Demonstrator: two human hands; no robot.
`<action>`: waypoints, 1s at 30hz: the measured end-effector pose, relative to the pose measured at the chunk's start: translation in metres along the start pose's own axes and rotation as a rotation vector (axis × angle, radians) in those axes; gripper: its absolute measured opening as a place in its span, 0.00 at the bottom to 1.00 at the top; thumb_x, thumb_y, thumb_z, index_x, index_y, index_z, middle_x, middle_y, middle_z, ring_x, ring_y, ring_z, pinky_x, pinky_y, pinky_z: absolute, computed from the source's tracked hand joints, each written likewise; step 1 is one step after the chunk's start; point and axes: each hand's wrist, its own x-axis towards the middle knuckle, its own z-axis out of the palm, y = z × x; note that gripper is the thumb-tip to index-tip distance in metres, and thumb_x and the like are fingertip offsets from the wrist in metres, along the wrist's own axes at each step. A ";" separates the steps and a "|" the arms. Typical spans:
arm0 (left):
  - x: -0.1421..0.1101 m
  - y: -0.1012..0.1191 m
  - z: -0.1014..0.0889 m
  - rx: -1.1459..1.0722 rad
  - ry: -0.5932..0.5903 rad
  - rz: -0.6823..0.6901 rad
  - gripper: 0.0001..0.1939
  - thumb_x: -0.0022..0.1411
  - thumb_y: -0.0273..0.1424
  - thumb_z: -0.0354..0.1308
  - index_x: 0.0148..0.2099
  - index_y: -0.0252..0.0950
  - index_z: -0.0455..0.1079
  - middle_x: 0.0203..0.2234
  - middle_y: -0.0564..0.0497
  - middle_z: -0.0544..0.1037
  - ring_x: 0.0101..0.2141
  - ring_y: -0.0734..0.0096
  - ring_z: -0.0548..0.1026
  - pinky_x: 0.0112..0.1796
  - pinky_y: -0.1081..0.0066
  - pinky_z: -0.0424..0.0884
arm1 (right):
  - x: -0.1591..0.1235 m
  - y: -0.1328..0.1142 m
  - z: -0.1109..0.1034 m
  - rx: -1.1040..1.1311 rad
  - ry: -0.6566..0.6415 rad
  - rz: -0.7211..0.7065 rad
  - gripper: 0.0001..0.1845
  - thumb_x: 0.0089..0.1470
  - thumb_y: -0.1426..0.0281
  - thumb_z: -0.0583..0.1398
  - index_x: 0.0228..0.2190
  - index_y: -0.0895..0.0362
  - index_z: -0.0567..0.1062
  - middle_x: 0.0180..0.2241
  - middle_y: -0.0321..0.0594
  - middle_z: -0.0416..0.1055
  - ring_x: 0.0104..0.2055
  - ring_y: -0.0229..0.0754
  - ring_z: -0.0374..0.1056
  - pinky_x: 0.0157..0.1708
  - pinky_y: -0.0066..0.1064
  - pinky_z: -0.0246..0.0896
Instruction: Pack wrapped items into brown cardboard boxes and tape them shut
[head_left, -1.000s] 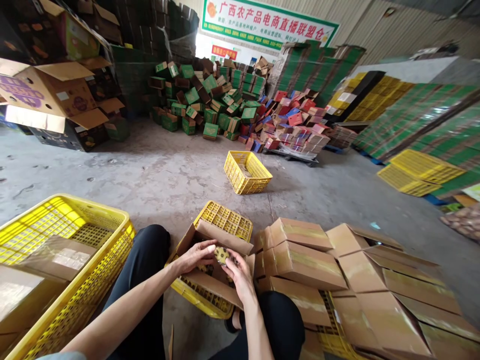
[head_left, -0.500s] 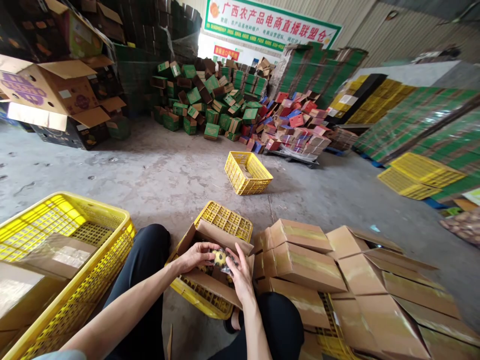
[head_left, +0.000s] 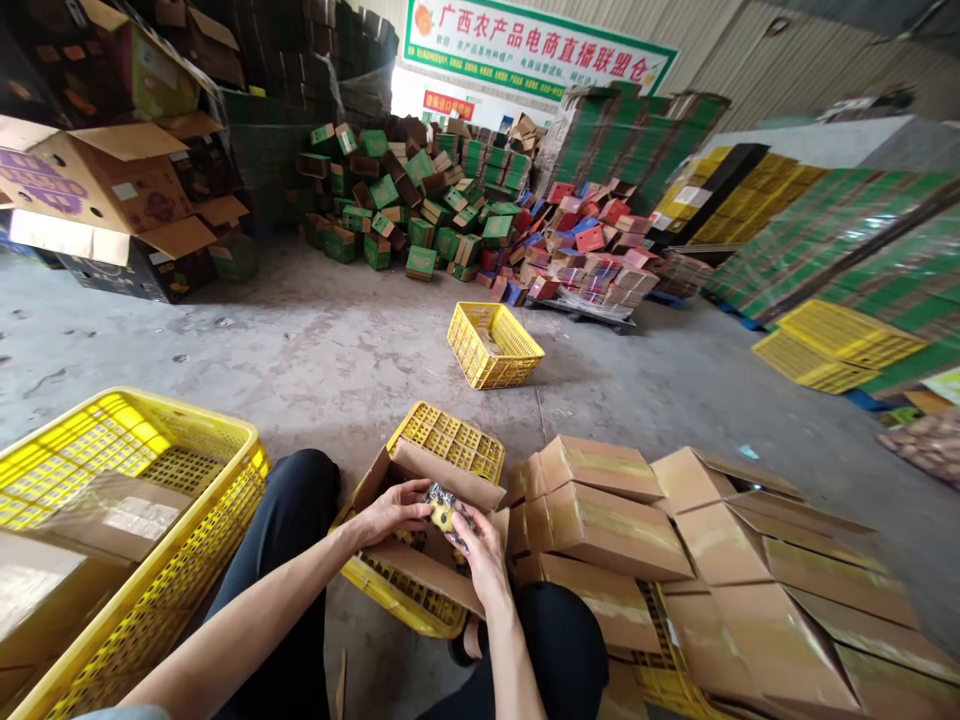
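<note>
Both my hands work over an open cardboard box (head_left: 420, 570) that rests on a small upturned yellow crate (head_left: 450, 440) in front of my knees. My left hand (head_left: 394, 510) and my right hand (head_left: 480, 550) pinch a small yellow round item in a crinkled clear wrapper (head_left: 444, 508) between them, just above the box opening. The fingers of both hands are closed on the wrapped item. What else lies in the box is mostly hidden by my hands.
A big yellow crate (head_left: 210, 500) with cardboard in it stands at my left. Stacked closed cardboard boxes (head_left: 600, 530) lie at my right. Another yellow crate (head_left: 495, 345) sits on the concrete floor ahead, before piles of green and red cartons (head_left: 420, 200).
The hands stayed over the box. The right fingers, spread half a second ago, have closed again on the item, and more of the clear wrapper now shows above it.
</note>
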 end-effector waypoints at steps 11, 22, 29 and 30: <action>-0.002 0.003 0.005 0.074 -0.004 0.013 0.28 0.50 0.47 0.78 0.47 0.33 0.80 0.43 0.44 0.81 0.43 0.62 0.79 0.47 0.67 0.73 | 0.001 0.001 0.000 -0.024 -0.057 0.013 0.30 0.43 0.47 0.75 0.43 0.53 0.86 0.47 0.45 0.84 0.53 0.58 0.78 0.54 0.49 0.74; -0.003 0.003 0.005 0.129 0.029 0.011 0.29 0.54 0.49 0.75 0.50 0.34 0.80 0.44 0.43 0.82 0.43 0.61 0.80 0.45 0.66 0.75 | -0.004 -0.005 0.003 -0.094 -0.138 0.003 0.33 0.44 0.50 0.75 0.49 0.53 0.83 0.47 0.46 0.83 0.53 0.59 0.77 0.52 0.48 0.73; -0.001 0.002 0.004 0.035 0.018 0.006 0.29 0.54 0.46 0.76 0.52 0.36 0.79 0.50 0.41 0.81 0.50 0.56 0.80 0.54 0.60 0.72 | 0.002 0.001 0.002 0.027 0.000 0.002 0.31 0.42 0.50 0.75 0.44 0.53 0.82 0.42 0.44 0.84 0.47 0.55 0.80 0.42 0.40 0.75; -0.001 0.002 0.005 0.040 -0.014 -0.008 0.29 0.55 0.46 0.76 0.54 0.36 0.79 0.50 0.40 0.81 0.51 0.54 0.80 0.55 0.59 0.71 | 0.002 0.002 0.002 0.034 0.010 -0.010 0.30 0.42 0.49 0.75 0.44 0.53 0.82 0.42 0.44 0.84 0.45 0.55 0.80 0.40 0.39 0.75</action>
